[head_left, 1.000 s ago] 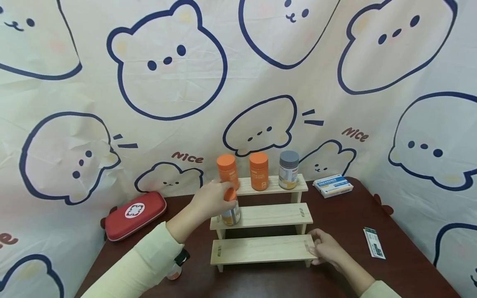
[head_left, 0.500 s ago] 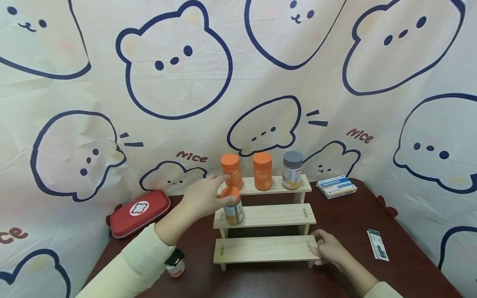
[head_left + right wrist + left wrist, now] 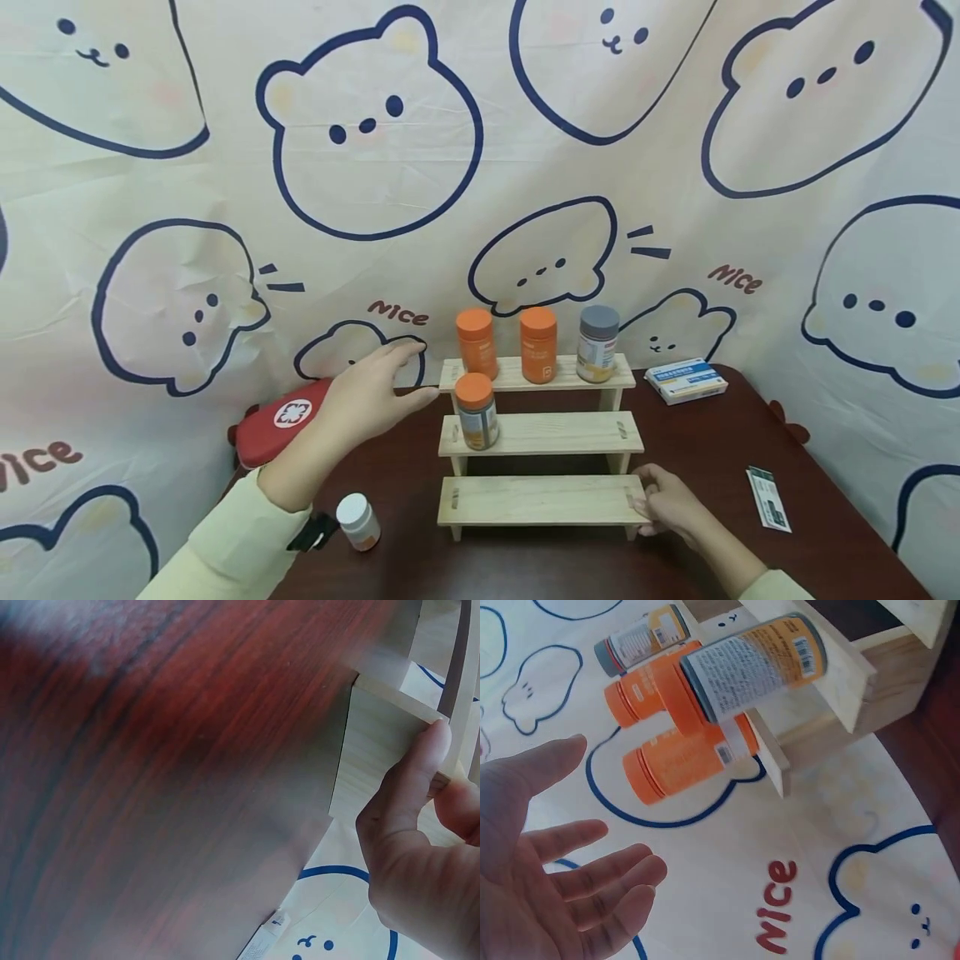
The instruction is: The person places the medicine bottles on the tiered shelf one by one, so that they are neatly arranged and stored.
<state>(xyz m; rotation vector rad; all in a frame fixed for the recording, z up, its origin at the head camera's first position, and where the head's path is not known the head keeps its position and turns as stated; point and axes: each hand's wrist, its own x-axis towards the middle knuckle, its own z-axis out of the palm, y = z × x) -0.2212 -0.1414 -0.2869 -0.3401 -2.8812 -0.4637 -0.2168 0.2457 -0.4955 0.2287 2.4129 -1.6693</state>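
Observation:
A three-tier wooden shelf stands on the dark table. My right hand pinches the right end of its lowest board; the right wrist view shows thumb and finger at that board's edge. My left hand is off to the left with fingers spread, holding nothing. Nearest to it, a grey bottle with an orange lid stands at the left end of the middle board. Along the top board are two orange bottles, the left one and the middle one, and a grey-lidded bottle at right.
A small white bottle stands on the table below my left forearm. The red zip case lies at the back left, partly covered by that arm. To the right are a blue-and-white box and a flat packet.
My left hand has let go of the orange-lidded bottle on the middle board and drawn back to the left. The right hand keeps its grip on the shelf. The head view has shifted slightly.

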